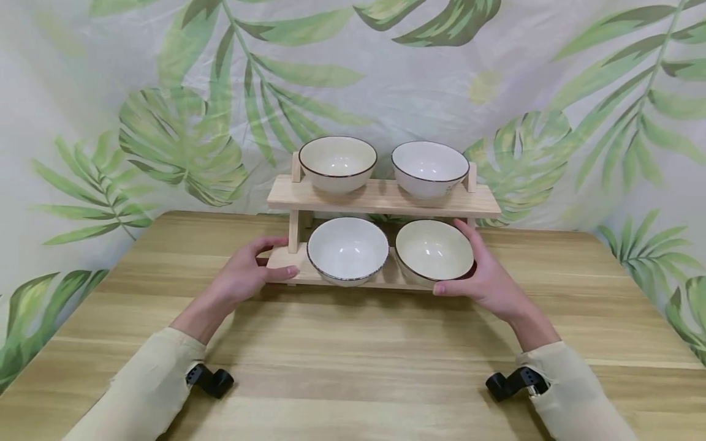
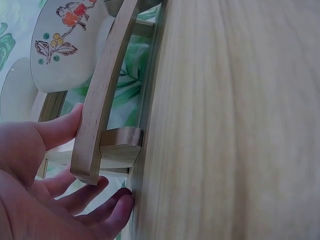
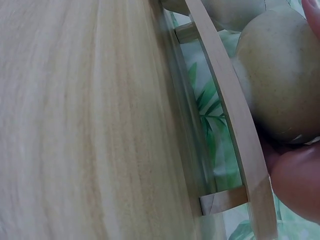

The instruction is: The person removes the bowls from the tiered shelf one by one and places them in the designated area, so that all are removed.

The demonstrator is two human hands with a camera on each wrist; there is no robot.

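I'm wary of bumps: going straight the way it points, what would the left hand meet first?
The left hand would meet the lower shelf at its left end, which its thumb seems to touch; beyond, probably the white bowl on it; depth is unclear.

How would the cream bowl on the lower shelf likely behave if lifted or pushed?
The cream bowl looks glossy, so it may feel slippery. Its ceramic-like sheen suggests it is stiff and could chip against the neighbouring white bowl. Its sides narrow downward, so a high push might tip it.

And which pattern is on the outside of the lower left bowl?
Lower left bowl: dark leaves, orange-red motifs, yellow and green dots; best in left wrist view.
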